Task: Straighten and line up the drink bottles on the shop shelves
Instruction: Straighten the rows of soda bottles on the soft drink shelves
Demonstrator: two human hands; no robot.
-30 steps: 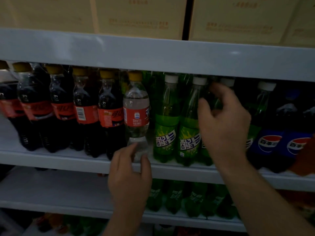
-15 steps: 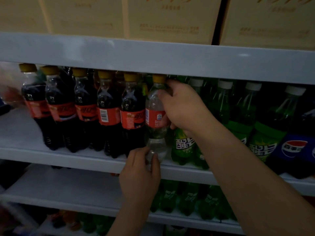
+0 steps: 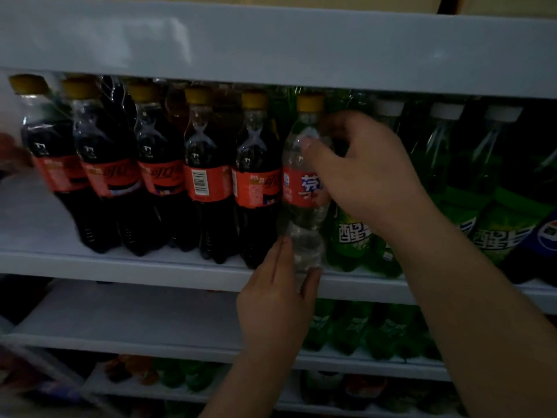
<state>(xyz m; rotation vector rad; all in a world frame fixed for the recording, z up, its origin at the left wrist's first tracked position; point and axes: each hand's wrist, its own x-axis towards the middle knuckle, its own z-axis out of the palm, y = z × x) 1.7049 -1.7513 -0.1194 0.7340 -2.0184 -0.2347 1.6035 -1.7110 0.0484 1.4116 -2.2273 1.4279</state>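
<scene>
The right hand [image 3: 361, 173] has come over from the green bottles [image 3: 352, 233] at 3 o'clock and now grips the clear bottle [image 3: 303, 188] up high. The left hand [image 3: 277, 300] holds its bottom at 6 o'clock. The label now faces out, so I think it is nearly straight.

One camera, worn on the head, looks forward and slightly down at the white metal shelf [image 3: 120, 265], whose front edge crosses the middle of the view. It is very near: the left hand [image 3: 277, 300] and right hand [image 3: 364, 176] hold the clear plastic bottle with red label [image 3: 297, 191] at the centre.
</scene>
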